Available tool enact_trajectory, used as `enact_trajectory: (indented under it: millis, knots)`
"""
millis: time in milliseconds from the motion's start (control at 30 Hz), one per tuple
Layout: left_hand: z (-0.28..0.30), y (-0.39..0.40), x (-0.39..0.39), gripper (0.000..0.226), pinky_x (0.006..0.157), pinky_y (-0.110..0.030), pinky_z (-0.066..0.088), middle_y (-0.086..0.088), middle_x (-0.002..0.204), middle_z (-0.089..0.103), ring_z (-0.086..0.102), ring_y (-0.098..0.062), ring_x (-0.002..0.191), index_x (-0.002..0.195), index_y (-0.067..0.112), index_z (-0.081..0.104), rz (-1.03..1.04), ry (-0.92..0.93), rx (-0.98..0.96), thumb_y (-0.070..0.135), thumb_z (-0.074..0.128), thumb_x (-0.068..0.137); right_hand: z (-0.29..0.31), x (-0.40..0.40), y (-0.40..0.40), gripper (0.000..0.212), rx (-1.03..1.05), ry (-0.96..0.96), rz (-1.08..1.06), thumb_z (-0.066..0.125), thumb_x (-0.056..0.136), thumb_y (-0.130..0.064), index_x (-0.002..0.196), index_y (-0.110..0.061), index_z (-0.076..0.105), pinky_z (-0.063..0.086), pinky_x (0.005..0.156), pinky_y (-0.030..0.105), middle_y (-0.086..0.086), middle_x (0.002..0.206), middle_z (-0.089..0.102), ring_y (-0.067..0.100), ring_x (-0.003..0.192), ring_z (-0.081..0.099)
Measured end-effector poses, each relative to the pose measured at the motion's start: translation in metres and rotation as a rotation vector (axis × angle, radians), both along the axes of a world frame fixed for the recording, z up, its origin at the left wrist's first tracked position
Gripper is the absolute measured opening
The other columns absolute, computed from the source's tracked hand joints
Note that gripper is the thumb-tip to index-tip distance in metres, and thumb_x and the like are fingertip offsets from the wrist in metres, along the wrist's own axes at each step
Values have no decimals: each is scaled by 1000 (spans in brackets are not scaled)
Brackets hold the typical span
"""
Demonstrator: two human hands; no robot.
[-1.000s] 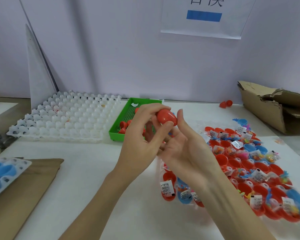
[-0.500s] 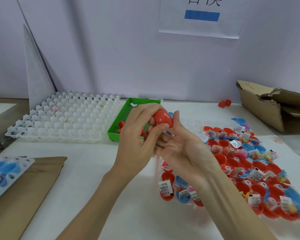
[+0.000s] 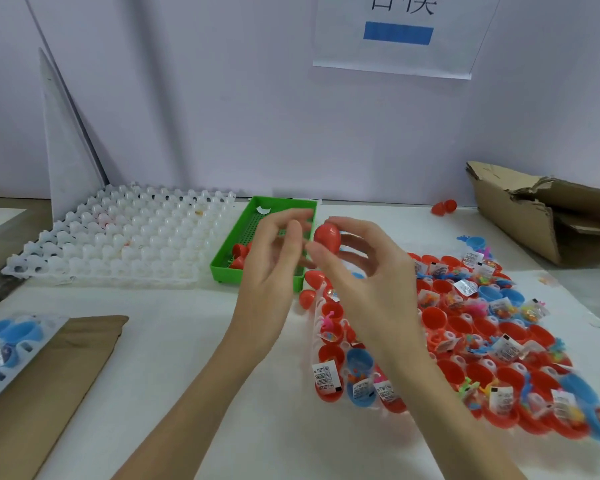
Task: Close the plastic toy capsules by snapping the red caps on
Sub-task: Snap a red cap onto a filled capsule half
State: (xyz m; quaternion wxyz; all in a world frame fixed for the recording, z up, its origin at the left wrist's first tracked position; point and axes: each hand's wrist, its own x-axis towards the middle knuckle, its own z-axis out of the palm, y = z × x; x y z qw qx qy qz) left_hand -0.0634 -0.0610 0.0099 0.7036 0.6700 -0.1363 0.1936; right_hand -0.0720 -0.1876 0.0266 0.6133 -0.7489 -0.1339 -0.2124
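A closed red capsule (image 3: 327,238) is pinched between the thumb and fingertips of my right hand (image 3: 368,289), held up above the table. My left hand (image 3: 274,271) hovers just left of it with relaxed fingers, apart from the capsule and holding nothing. Below and to the right lies a clear tray (image 3: 317,306) with several open red and blue capsule halves (image 3: 465,327) holding small toys and label slips. A green tray (image 3: 243,271) behind my left hand holds a few red caps (image 3: 238,251). Two closed red capsules (image 3: 310,289) lie by the green tray's corner.
An empty white cell tray (image 3: 118,244) sits at the back left. A torn cardboard box (image 3: 541,216) stands at the back right, a red capsule (image 3: 444,206) near it. Brown cardboard (image 3: 49,375) and a tray with blue halves (image 3: 4,348) lie at the front left.
My left hand has let go of the red capsule and drawn away to the left. My right hand, earlier cupped under it, now pinches it alone.
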Motion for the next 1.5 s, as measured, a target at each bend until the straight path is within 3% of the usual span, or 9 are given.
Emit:
enact_trajectory:
  millis: [100, 333, 467, 800, 967, 1100, 1267, 1400, 1500]
  knots:
    - [2, 5, 4, 29, 72, -32, 57, -3, 92, 73, 73, -21, 84, 101, 14, 69, -113, 152, -149, 41, 60, 98, -9, 3, -1, 37, -251, -113, -135, 83, 83, -31, 115, -25, 64, 41, 90, 3, -16, 109, 65, -8, 104, 58]
    - [4, 12, 5, 25, 69, -33, 59, -15, 95, 75, 73, -23, 82, 102, 7, 76, -284, 295, -293, 30, 73, 94, -8, 2, -1, 49, -420, -192, -120, 79, 87, -31, 132, -21, 61, 38, 95, 2, -13, 119, 64, -3, 108, 57]
    - [6, 14, 5, 32, 76, -26, 60, -17, 103, 76, 72, -20, 88, 108, 1, 74, -357, 320, -367, 28, 67, 91, -4, 0, -2, 46, -389, -250, -94, 78, 88, -23, 132, -15, 65, 36, 91, -4, -15, 113, 61, -18, 99, 54]
    - [5, 15, 7, 48, 91, -36, 52, -17, 110, 75, 66, -28, 103, 116, -3, 74, -363, 383, -339, 37, 70, 90, -3, -2, -4, 35, -503, -317, -147, 75, 92, -22, 124, -10, 70, 43, 82, 6, -1, 95, 74, 2, 80, 54]
    - [8, 18, 7, 44, 76, -28, 59, -16, 103, 76, 73, -25, 92, 109, 1, 76, -403, 378, -302, 40, 72, 91, -3, 0, -6, 45, -487, -343, -138, 82, 85, -22, 126, -10, 70, 36, 88, -5, 4, 104, 76, -4, 92, 54]
    - [9, 22, 7, 41, 87, -28, 59, -16, 112, 75, 73, -25, 101, 112, 1, 78, -503, 421, -388, 37, 67, 94, -2, 0, -7, 66, -451, -323, -86, 84, 82, -28, 141, -10, 58, 33, 96, -4, -5, 116, 68, -6, 105, 54]
    - [10, 23, 4, 37, 81, -28, 59, -12, 107, 74, 73, -21, 99, 111, 4, 79, -636, 470, -514, 33, 58, 101, -1, -1, -8, 50, -333, -307, -36, 77, 87, -32, 133, -20, 64, 39, 95, 1, -21, 116, 62, -20, 107, 54]
    - [13, 18, 3, 52, 77, -29, 57, -18, 107, 74, 72, -24, 94, 111, 5, 78, -534, 441, -370, 49, 53, 102, -4, 2, -8, 46, -395, -326, -88, 75, 86, -31, 127, -13, 68, 35, 88, -6, -15, 109, 62, -27, 102, 50]
    - [9, 13, 5, 51, 75, -32, 54, -17, 101, 76, 72, -25, 89, 111, 2, 74, -352, 342, -215, 48, 70, 89, -4, 5, -11, 46, -476, -333, -136, 79, 86, -21, 128, -7, 68, 35, 92, -6, 4, 113, 72, -7, 102, 56]
